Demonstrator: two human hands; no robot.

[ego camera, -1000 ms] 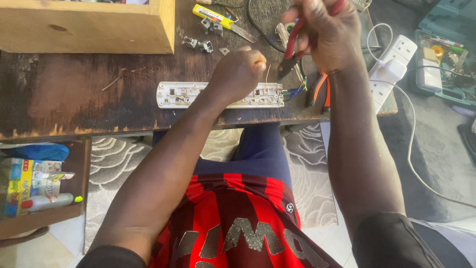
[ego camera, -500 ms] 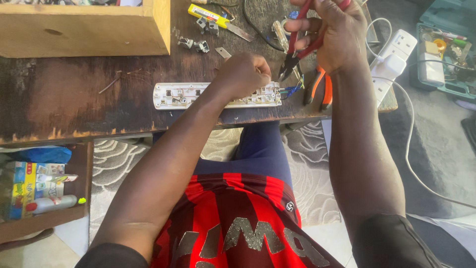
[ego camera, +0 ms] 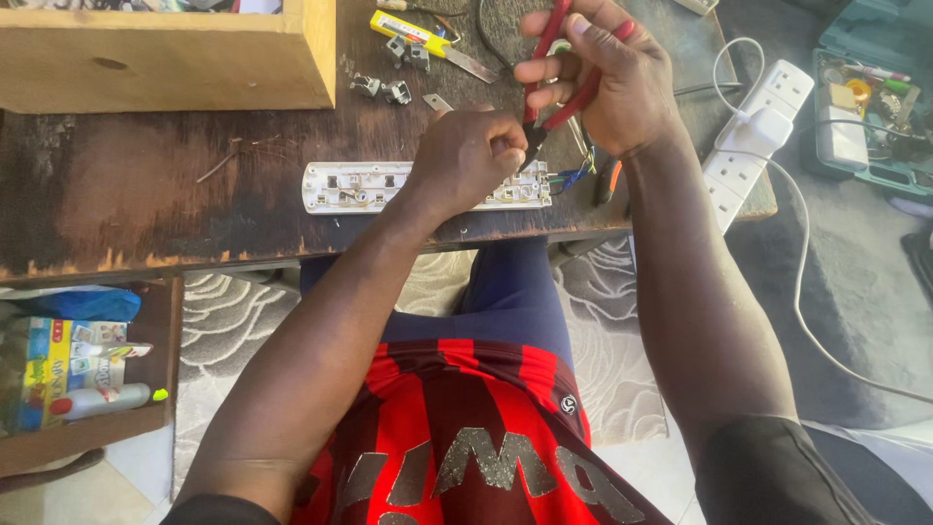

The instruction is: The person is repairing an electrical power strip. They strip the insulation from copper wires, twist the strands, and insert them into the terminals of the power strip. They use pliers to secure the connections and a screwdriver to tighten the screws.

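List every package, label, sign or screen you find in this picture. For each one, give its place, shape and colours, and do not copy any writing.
Printed box: lower left, in the wooden tray under the table; rectangular, yellow, blue and white.
Blue packet: just behind that box; soft, crumpled, plain blue.
White bottle: lying in front of the box; cylindrical, yellow-green cap.
Signs or screens: none in view.

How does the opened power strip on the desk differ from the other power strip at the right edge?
The opened strip lies flat on the desk with its cover off and inner contacts bare; the closed strip is tilted, overhanging the edge. A white plug sits in the closed strip; the opened strip has none. Both are long and white.
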